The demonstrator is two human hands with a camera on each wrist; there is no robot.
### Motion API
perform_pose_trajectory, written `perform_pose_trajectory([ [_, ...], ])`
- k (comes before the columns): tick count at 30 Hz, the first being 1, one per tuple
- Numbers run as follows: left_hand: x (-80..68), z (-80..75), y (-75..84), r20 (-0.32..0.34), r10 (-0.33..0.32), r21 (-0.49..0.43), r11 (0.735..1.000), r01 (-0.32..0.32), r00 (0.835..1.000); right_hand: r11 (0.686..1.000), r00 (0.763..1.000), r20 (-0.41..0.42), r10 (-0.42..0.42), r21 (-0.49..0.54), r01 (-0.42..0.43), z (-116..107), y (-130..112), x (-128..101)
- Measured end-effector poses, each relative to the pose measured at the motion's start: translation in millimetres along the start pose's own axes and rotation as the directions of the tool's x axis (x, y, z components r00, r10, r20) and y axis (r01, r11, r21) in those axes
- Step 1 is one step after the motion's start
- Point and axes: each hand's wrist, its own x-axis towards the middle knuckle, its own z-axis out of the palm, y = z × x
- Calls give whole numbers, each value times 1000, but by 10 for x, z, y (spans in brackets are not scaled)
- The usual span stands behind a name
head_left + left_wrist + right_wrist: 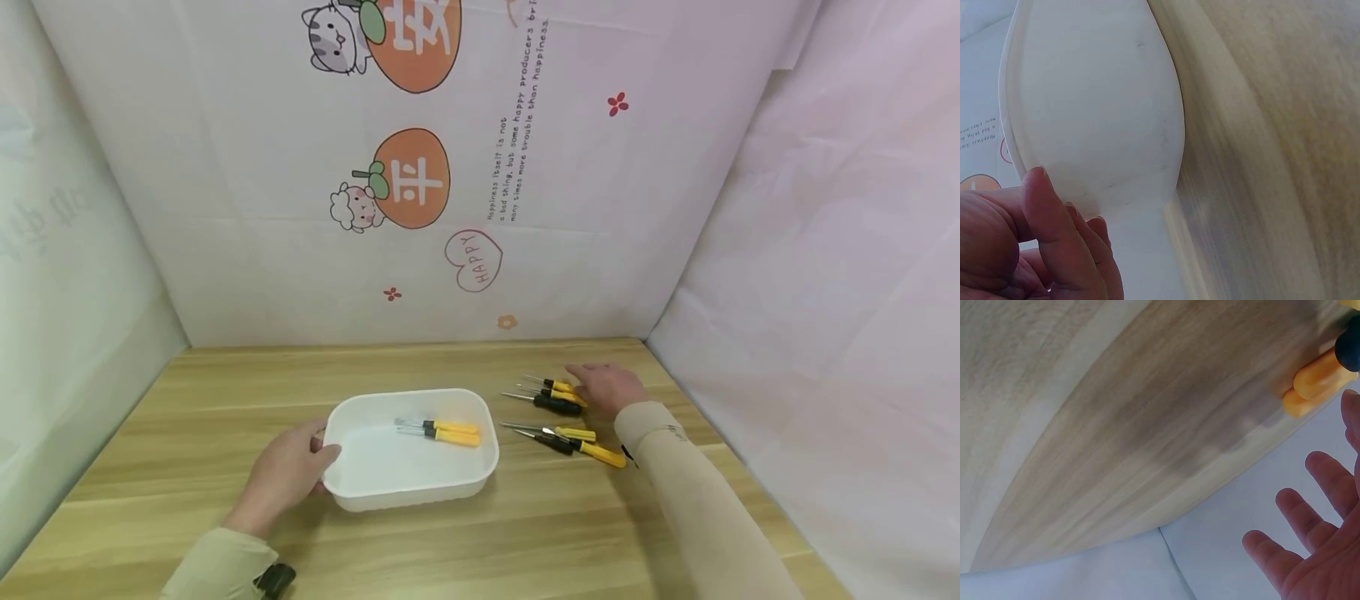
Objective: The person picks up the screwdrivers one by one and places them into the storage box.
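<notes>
A white plastic box (405, 498) stands on the table, and two yellow-handled screwdrivers (456, 437) lie inside it. My left hand (285, 471) grips its left end, the thumb over the rim. In the left wrist view, fingers (1060, 244) lie against the box's outer wall (1097, 100). On the right, my right hand (609, 388) hovers over the handles of a back group of screwdrivers, fingers extended. That group includes a black-handled screwdriver (558, 405). The right wrist view shows the hand's fingers (1302, 515) spread apart, beside orange-yellow handles (1319, 378).
Nearer the front right lie more screwdrivers, among them a yellow-handled one (602, 454) and a small black-handled one (555, 442). The wooden table (420, 558) is bounded by a printed cloth back wall (285, 275) and white side walls (825, 275).
</notes>
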Motion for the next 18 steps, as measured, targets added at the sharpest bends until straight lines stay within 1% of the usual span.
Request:
perform_pose_trajectory([
  [8, 24, -4, 23, 4, 5, -11, 1000, -5, 1000, 999, 1000, 14, 28, 22, -28, -17, 27, 23],
  [18, 21, 3, -23, 1, 2, -24, 1000, -2, 1000, 999, 1000, 30, 6, 52, -8, -12, -12, 62],
])
